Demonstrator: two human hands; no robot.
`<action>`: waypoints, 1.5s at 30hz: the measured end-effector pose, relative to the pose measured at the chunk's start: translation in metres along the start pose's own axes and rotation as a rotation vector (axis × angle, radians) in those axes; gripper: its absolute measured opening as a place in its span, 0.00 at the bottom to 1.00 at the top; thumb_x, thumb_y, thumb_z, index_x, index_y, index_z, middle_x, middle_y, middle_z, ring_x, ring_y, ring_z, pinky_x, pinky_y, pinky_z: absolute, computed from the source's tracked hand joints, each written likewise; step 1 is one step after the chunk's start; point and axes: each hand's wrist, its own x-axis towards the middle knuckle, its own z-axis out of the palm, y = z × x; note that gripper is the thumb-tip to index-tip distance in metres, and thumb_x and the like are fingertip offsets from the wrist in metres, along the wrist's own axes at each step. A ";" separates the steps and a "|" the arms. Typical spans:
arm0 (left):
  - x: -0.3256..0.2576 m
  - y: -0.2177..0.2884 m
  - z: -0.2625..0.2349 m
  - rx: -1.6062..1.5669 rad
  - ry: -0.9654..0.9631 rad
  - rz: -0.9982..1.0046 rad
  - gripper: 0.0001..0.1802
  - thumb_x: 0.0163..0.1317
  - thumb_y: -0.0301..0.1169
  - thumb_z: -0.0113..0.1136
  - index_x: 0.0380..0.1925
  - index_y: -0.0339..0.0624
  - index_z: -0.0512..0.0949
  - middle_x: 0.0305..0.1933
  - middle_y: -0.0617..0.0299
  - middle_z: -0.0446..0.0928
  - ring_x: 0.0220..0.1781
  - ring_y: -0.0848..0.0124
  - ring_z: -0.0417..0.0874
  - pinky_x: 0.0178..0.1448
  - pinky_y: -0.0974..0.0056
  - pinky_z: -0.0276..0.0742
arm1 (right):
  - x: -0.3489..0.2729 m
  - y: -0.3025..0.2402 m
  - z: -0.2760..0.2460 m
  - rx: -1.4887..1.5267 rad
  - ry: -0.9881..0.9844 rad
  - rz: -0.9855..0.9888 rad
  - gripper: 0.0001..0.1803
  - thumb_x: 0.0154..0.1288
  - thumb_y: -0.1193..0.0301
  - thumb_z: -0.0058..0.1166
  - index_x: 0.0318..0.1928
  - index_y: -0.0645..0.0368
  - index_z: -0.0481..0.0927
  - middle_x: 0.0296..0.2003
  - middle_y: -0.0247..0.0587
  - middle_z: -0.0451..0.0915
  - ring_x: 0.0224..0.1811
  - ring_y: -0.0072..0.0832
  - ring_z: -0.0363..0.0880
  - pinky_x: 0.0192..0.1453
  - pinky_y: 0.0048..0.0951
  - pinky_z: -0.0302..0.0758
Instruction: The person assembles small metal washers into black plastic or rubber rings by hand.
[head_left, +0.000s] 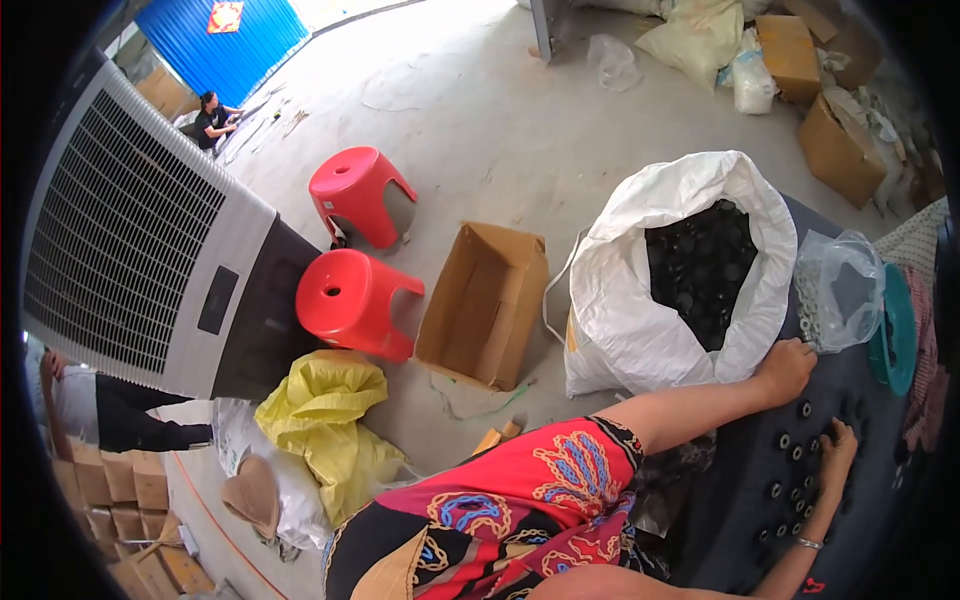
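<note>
My left hand (787, 373) rests with curled fingers on the dark tabletop, between the white sack's rim and a clear plastic bag (848, 290) with small pale metal rings showing at its side. What its fingers hold, if anything, is hidden. Lower on the table, my right hand (838, 450), a bracelet at its wrist, has its fingers drawn together over the small parts; what they pinch is too small to name. Beside it lie several small round black parts (797, 453) with pale ring centres. The open white woven sack (640, 345) holds many black round pieces (700, 260).
A teal plastic basin (897, 330) stands beyond the clear bag. Left of the sack are an open cardboard box (440, 335), two red stools (345, 290), a yellow sack (325, 390) and a large air cooler (150, 230). A person (212, 122) crouches far off; another (120, 410) is at left.
</note>
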 end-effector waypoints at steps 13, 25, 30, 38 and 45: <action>-0.004 0.003 -0.003 0.001 -0.020 -0.006 0.02 0.43 0.25 0.56 0.19 0.40 0.73 0.29 0.54 0.74 0.36 0.55 0.75 0.40 0.53 0.71 | -0.005 0.000 0.004 -0.076 0.044 -0.026 0.21 0.49 0.86 0.56 0.47 0.70 0.76 0.39 0.52 0.74 0.43 0.45 0.76 0.49 0.37 0.72; 0.000 0.023 0.019 0.007 -0.106 0.045 0.03 0.42 0.27 0.54 0.19 0.43 0.76 0.27 0.51 0.76 0.34 0.54 0.77 0.41 0.53 0.72 | -0.021 0.051 -0.007 -0.226 0.068 0.009 0.23 0.54 0.79 0.58 0.53 0.62 0.77 0.53 0.61 0.74 0.55 0.53 0.74 0.61 0.42 0.68; 0.010 0.000 -0.034 0.132 -0.096 0.054 0.02 0.44 0.26 0.56 0.21 0.42 0.75 0.27 0.52 0.76 0.32 0.53 0.77 0.35 0.49 0.71 | 0.028 -0.061 0.004 -0.158 0.075 0.030 0.18 0.55 0.71 0.59 0.47 0.63 0.79 0.41 0.54 0.77 0.46 0.49 0.77 0.52 0.43 0.73; 0.003 0.010 -0.019 0.161 -0.144 0.114 0.05 0.48 0.28 0.59 0.28 0.47 0.80 0.29 0.59 0.78 0.34 0.59 0.80 0.37 0.54 0.75 | 0.012 -0.038 0.005 -0.149 0.169 0.094 0.20 0.54 0.67 0.61 0.47 0.62 0.78 0.39 0.52 0.77 0.44 0.49 0.77 0.49 0.43 0.73; 0.011 0.003 -0.013 0.156 -0.134 0.124 0.05 0.51 0.29 0.57 0.28 0.47 0.80 0.28 0.60 0.78 0.33 0.58 0.80 0.36 0.54 0.75 | -0.014 -0.045 -0.033 -0.127 0.304 0.161 0.15 0.57 0.67 0.59 0.43 0.62 0.81 0.35 0.51 0.81 0.41 0.46 0.80 0.45 0.43 0.75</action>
